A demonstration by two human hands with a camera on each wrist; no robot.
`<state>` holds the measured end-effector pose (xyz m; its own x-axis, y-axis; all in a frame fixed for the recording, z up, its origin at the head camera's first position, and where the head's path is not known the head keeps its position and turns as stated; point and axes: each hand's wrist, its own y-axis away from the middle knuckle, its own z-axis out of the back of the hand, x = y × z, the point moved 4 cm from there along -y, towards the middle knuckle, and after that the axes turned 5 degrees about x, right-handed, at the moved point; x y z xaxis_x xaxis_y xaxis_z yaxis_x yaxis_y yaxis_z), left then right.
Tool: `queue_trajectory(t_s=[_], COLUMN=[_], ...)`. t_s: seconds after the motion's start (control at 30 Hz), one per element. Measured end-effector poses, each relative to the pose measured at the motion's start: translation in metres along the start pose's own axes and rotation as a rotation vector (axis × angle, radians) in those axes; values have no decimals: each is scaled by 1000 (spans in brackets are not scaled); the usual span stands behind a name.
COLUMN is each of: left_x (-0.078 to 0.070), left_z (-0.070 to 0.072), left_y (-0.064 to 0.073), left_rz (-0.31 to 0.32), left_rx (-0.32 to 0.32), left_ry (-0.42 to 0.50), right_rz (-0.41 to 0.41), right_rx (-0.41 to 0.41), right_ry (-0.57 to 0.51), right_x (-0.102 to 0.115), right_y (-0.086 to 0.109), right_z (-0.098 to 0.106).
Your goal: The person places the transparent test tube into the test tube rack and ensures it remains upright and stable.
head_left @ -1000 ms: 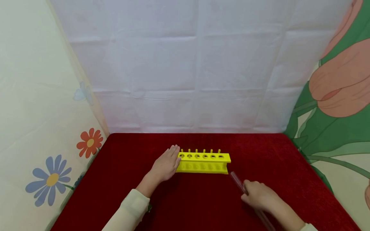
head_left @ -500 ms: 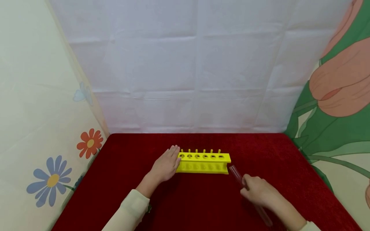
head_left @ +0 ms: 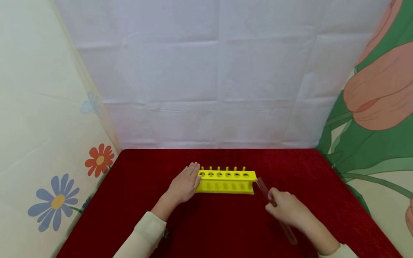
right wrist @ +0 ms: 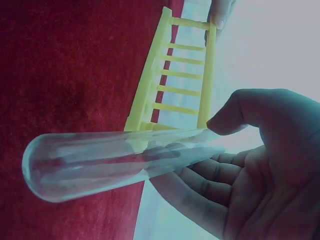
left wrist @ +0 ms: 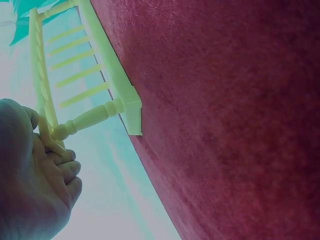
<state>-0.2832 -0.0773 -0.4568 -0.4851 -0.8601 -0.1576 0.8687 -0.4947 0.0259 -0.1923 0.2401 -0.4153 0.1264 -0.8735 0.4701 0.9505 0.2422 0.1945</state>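
A person works with two bare hands on a table (head_left: 219, 222) covered in plush red cloth.

The right hand (head_left: 285, 208) pinches a clear test tube (right wrist: 87, 167) between its thumb and fingers. The tube slants through this grip: its rounded, closed end sticks out on the near side, below the hand, and its other end points ahead and to the left. That far end comes close to the right end of a yellow plastic six-hole test tube rack (head_left: 226, 187), which lies ahead and to the left of the right hand. Whether tube and rack touch is impossible to tell.

The left hand (head_left: 184, 182) is at the opposite end of the rack, its fingers pressed together and pointing away from the wearer. From the left wrist, the thumb and fingers hold the end of the rack's top plate between them. The rack extends to the right from this hand, upright, with a row of yellow pegs (head_left: 227, 168) along its far side.

A cream sleeve (head_left: 143, 231) covers the forearm behind the left hand. Beyond both hands hangs a creased white backdrop (head_left: 206, 71). A sheet with blue and orange flowers (head_left: 48, 125) stands left of the left hand; a sheet with large pink blooms and green leaves (head_left: 380, 143) stands right of the right hand.
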Motion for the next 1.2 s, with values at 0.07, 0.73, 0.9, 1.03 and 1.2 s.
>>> queue_trajectory(t_s=[0.07, 0.73, 0.9, 1.03, 1.2], left_x=[0, 1, 1, 2, 1], left_z=[0, -3, -3, -2, -2], left_y=[0, -1, 0, -1, -1], left_rz=[-1, -10, -11, -11, -11], left_rx=[-2, -9, -11, -12, -14], left_ry=[2, 3, 11, 4, 16], right_rz=[-15, 20, 42, 50, 48], right_rx=[2, -75, -88, -100, -101], right_ry=[-16, -32, -24, -22, -34], right_x=[1, 8, 11, 13, 15], right_y=[-1, -5, -5, -6, -7], right_z=[0, 3, 5, 6, 6])
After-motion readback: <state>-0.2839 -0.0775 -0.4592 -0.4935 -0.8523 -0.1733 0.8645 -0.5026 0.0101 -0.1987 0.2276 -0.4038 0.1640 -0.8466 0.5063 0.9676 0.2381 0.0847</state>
